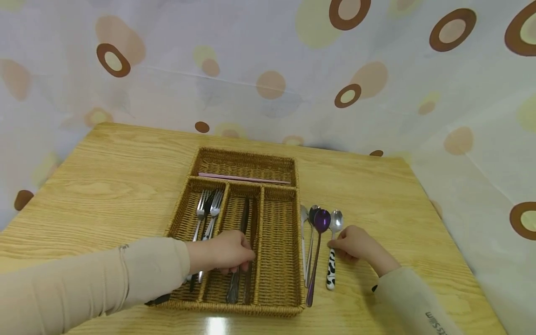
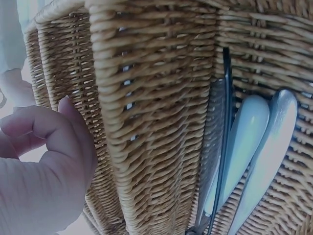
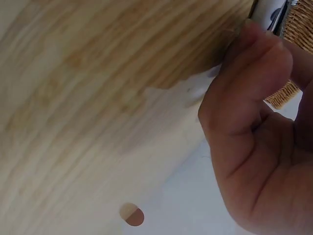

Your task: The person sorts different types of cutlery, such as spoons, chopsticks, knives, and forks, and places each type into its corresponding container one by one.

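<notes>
Your nearer right hand [image 1: 361, 243] pinches the cow-print spoon [image 1: 331, 272], which lies on the tabletop [image 1: 125, 186] right of the wicker tray [image 1: 278, 251], roughly parallel lengthwise, while your left hand [image 1: 229, 252], fingers loosely curled, appears empty.

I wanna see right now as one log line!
left hand: over middle compartment of wicker tray | right hand: pinching cow-print spoon | purple spoon: on table
</notes>
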